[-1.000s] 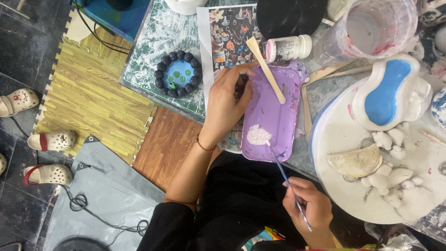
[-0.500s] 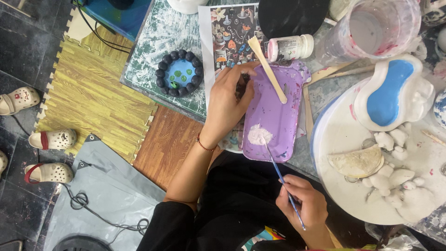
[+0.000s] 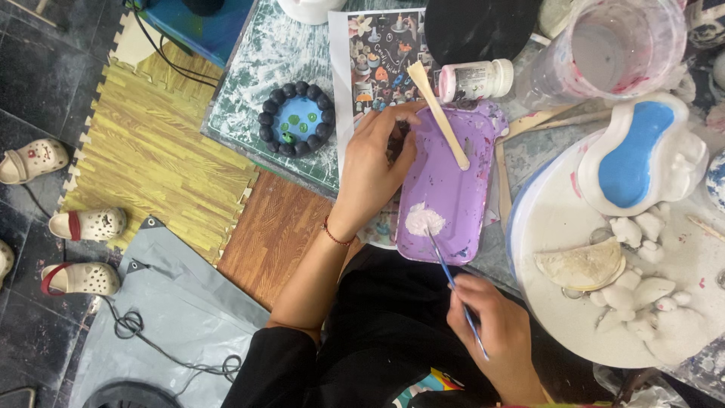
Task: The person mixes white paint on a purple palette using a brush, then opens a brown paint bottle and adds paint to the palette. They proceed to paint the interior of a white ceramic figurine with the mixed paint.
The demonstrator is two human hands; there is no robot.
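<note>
My left hand (image 3: 374, 170) grips the left edge of a purple paint tray (image 3: 453, 159) and steadies it on the table. In my right hand (image 3: 495, 340) is a thin blue-handled paintbrush (image 3: 453, 283), its tip dipped into a blob of white paint (image 3: 423, 221) at the tray's near end. A wooden stick (image 3: 438, 113) lies across the tray's far end. A small white paint bottle (image 3: 476, 79) lies on its side just beyond the tray.
A round white board (image 3: 551, 219) on the right carries a white-and-blue moulded piece (image 3: 634, 155), a shell-like piece (image 3: 581, 264) and several white lumps. A plastic jug (image 3: 612, 49) stands behind. A blue dish ringed with dark balls (image 3: 294, 119) sits left; sandals (image 3: 83, 227) on the floor.
The brush tip has stayed in the white paint while my right hand shifted slightly. My left hand keeps its hold on the tray.
</note>
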